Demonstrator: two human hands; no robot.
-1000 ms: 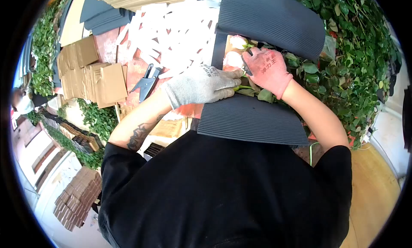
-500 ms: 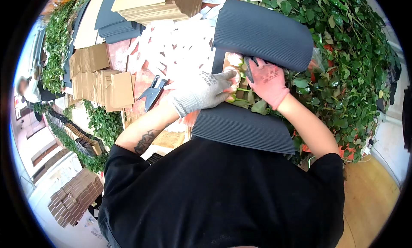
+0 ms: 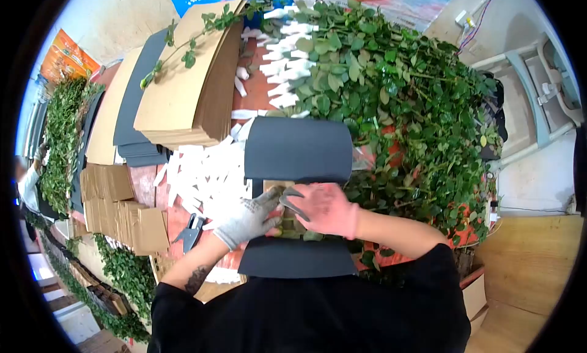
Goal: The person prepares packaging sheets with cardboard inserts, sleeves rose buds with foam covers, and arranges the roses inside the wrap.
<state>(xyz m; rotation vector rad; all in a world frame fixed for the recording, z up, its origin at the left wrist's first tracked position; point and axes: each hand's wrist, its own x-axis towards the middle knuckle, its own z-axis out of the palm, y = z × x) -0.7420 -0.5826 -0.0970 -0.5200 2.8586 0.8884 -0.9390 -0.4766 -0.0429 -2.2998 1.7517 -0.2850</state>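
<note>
My left hand (image 3: 247, 218), in a whitish-grey glove, lies over the left end of a small bundle of roses, its fingers apart. Close beside it, my right hand (image 3: 325, 210), in a pink glove with grey fingertips, reaches in from the right with thumb and fingers apart. Both hands mostly hide the flower heads; a few green leaves (image 3: 312, 235) show below them. A piece of brown cardboard (image 3: 278, 185) shows just beyond the fingertips. The bundle rests on a dark ribbed sheet, whose far flap (image 3: 298, 148) curls up and whose near flap (image 3: 298, 258) lies against my shirt.
White paper strips (image 3: 199, 176) and a black stapler-like tool (image 3: 194, 231) lie to the left. Behind stand stacked cardboard sheets (image 3: 177, 78) and folded brown boxes (image 3: 125, 209). Leafy stems (image 3: 416, 108) heap along the right. Another person's sleeve (image 3: 29, 182) shows far left.
My view has tilted up and shifted, showing more of the back wall and stems. My hands have drawn together over the bundle, covering the pink rose heads seen before.
</note>
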